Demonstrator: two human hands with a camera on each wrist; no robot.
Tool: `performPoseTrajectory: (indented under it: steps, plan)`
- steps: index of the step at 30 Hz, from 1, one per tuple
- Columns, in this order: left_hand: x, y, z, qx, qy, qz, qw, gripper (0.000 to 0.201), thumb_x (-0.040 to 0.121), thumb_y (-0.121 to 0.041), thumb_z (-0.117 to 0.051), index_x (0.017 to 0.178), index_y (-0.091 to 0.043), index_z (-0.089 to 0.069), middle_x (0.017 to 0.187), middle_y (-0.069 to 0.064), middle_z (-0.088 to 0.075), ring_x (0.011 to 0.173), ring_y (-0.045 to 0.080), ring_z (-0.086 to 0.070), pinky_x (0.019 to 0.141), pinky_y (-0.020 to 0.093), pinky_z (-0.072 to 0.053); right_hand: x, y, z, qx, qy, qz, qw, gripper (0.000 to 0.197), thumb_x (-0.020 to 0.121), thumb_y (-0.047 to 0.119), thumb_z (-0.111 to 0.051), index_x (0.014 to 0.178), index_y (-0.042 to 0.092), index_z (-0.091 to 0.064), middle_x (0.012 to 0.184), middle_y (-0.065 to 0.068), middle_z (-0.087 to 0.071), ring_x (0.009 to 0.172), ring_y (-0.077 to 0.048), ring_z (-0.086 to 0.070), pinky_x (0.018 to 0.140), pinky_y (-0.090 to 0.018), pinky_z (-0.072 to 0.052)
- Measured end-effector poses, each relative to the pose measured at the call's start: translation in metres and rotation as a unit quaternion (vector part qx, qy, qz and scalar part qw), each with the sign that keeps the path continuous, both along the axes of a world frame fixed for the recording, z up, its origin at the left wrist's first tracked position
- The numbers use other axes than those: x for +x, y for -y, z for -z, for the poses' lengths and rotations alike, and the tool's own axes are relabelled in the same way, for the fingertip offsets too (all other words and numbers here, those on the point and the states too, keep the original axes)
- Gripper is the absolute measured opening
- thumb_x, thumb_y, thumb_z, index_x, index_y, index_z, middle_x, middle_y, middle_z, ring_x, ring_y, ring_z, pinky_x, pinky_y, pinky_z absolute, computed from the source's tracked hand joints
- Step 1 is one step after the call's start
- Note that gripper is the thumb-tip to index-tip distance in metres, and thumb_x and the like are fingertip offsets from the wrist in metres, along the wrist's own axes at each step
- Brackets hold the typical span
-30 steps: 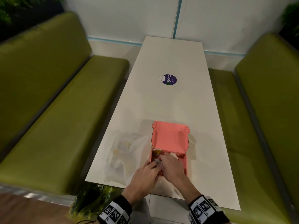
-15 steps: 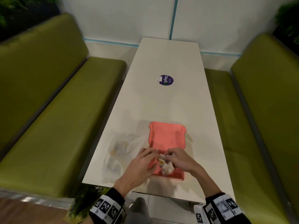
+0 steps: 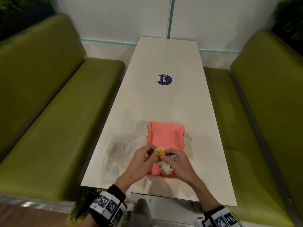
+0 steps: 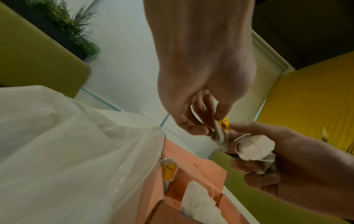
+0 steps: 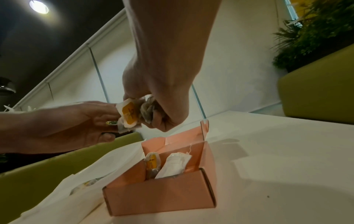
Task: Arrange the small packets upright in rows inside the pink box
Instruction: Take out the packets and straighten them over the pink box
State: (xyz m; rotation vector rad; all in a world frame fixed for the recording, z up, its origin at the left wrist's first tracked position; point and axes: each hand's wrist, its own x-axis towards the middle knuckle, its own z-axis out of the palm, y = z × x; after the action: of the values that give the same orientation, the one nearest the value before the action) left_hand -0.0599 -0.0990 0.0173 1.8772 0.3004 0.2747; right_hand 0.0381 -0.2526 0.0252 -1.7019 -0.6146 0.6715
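The pink box (image 3: 165,136) stands open near the table's front edge, with its lid tilted away. Inside it a yellow-labelled packet (image 5: 152,162) and a white packet (image 5: 177,164) stand upright side by side. Above the box my right hand (image 3: 168,155) grips a crumpled bunch of packets (image 5: 148,109). My left hand (image 3: 152,153) pinches one yellow-labelled packet (image 3: 159,151) at the edge of that bunch. In the left wrist view the left hand (image 4: 212,127) pinches this packet (image 4: 220,133) next to the right hand (image 4: 241,151). The box's floor is mostly hidden.
A clear plastic bag (image 3: 121,154) with more packets lies just left of the box. A round purple sticker (image 3: 165,79) sits mid-table. Green benches (image 3: 57,120) run along both long sides. The table's near edge (image 3: 164,196) is close behind the box.
Both hands have risen out of the box's near left corner. The right hand now carries a bunch of packets, and the left hand has pinched the yellow-labelled one.
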Motion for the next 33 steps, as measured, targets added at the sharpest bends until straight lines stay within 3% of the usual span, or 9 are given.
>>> performPoseTrajectory:
  steps: [5,8,13,20,25,29,31,33]
  plan:
    - [0.003,-0.003,0.003,-0.005,-0.013,-0.021,1.0,0.009,0.101,-0.019,-0.054,0.099,-0.023,-0.062,0.091,-0.003,-0.066,0.084,0.018,-0.062,0.067,0.036,-0.053,-0.006,0.002,0.003,-0.004,0.008,-0.019,1.0,0.016,0.091,0.009,-0.066,0.087,0.022,-0.074,0.082,0.01,-0.071,0.081,-0.003,-0.062,0.075,-0.014,-0.045]
    - [0.001,-0.002,0.004,-0.001,-0.016,-0.018,1.0,0.01,0.102,-0.021,-0.053,0.097,-0.025,-0.061,0.089,-0.005,-0.065,0.083,0.017,-0.061,0.067,0.035,-0.051,-0.006,0.006,0.002,-0.03,0.022,-0.024,0.999,0.02,0.089,0.013,-0.069,0.083,0.031,-0.073,0.081,0.017,-0.07,0.082,0.001,-0.061,0.075,-0.013,-0.044]
    - [-0.002,0.001,0.001,-0.018,-0.006,-0.013,1.0,0.01,0.102,-0.019,-0.052,0.1,-0.017,-0.062,0.09,-0.001,-0.067,0.081,0.017,-0.065,0.07,0.042,-0.058,-0.002,0.005,-0.005,-0.042,0.071,0.011,0.997,0.007,0.09,0.023,-0.069,0.092,0.03,-0.071,0.089,0.018,-0.068,0.089,-0.002,-0.062,0.077,-0.012,-0.046]
    - [-0.004,0.003,0.005,0.004,0.011,-0.02,1.0,0.009,0.102,-0.017,-0.053,0.1,-0.019,-0.062,0.088,-0.007,-0.066,0.083,0.015,-0.064,0.066,0.031,-0.054,-0.014,0.0,0.002,-0.044,0.093,0.007,0.995,0.013,0.093,0.015,-0.065,0.088,0.023,-0.073,0.082,0.015,-0.07,0.082,-0.003,-0.063,0.073,-0.01,-0.044]
    - [-0.01,0.005,0.008,0.014,0.015,-0.026,0.999,0.009,0.101,-0.021,-0.055,0.107,-0.021,-0.062,0.096,-0.01,-0.067,0.089,0.013,-0.065,0.069,0.031,-0.056,-0.012,0.0,0.005,-0.079,0.103,0.009,0.992,0.01,0.091,0.02,-0.067,0.084,0.024,-0.074,0.079,0.012,-0.07,0.079,-0.003,-0.062,0.069,-0.012,-0.044]
    - [-0.02,0.003,0.018,0.124,-0.046,-0.041,0.99,0.01,0.099,-0.032,-0.054,0.108,-0.028,-0.052,0.104,-0.014,-0.06,0.091,0.006,-0.061,0.072,0.03,-0.058,-0.004,-0.001,0.016,-0.142,0.098,0.015,0.985,0.01,0.087,0.036,-0.072,0.082,0.028,-0.073,0.081,0.011,-0.069,0.078,-0.004,-0.063,0.07,-0.024,-0.051]
    - [-0.026,0.004,0.023,0.216,-0.097,-0.006,0.972,0.01,0.099,-0.037,-0.051,0.106,-0.029,-0.051,0.107,-0.013,-0.058,0.093,0.005,-0.058,0.077,0.031,-0.057,-0.001,-0.006,0.024,-0.199,0.094,0.003,0.976,0.017,0.084,0.043,-0.072,0.076,0.028,-0.068,0.076,0.01,-0.067,0.071,-0.008,-0.063,0.068,-0.031,-0.051]
    - [-0.03,0.009,0.026,0.288,-0.137,0.04,0.947,0.016,0.101,-0.038,-0.049,0.11,-0.026,-0.053,0.115,-0.01,-0.059,0.1,0.008,-0.053,0.083,0.029,-0.054,0.0,-0.015,0.033,-0.245,0.081,-0.012,0.966,0.024,0.082,0.047,-0.073,0.071,0.026,-0.066,0.069,0.007,-0.066,0.059,-0.007,-0.062,0.062,-0.03,-0.048]
